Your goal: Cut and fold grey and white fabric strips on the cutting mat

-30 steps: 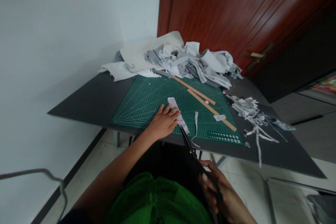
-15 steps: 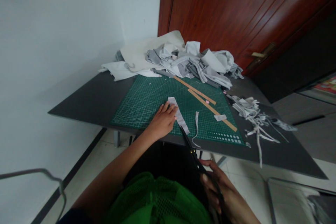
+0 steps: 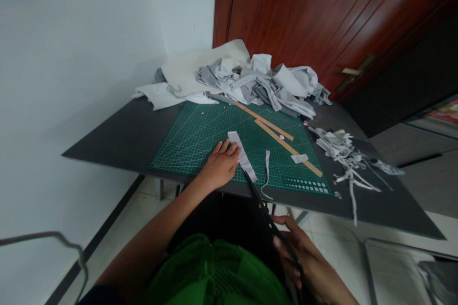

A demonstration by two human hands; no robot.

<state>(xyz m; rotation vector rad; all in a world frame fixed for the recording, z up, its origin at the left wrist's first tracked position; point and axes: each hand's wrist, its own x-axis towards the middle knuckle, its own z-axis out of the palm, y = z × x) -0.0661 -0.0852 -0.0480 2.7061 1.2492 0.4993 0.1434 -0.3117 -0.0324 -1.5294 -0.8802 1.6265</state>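
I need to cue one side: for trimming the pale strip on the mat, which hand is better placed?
Probably the right hand: it holds the scissors, tips by the near end of the pale strip. The left hand shows no tool, its fingers overlapping the strip.

Glossy, grained wood is seen in the door point(image 3: 286, 14), and brass-like metal in its handle point(image 3: 352, 72). The table point(image 3: 121, 136) is finished smooth and matt; matt, plastic-looking sheet is recognised in the cutting mat point(image 3: 189, 140). The rulers point(image 3: 288, 148) are made of pale material — apparently wood. Soft, matt cloth is found in the crumpled heap point(image 3: 246, 81) and the flat strip point(image 3: 246, 162) — mesh in the green garment point(image 3: 214, 271).
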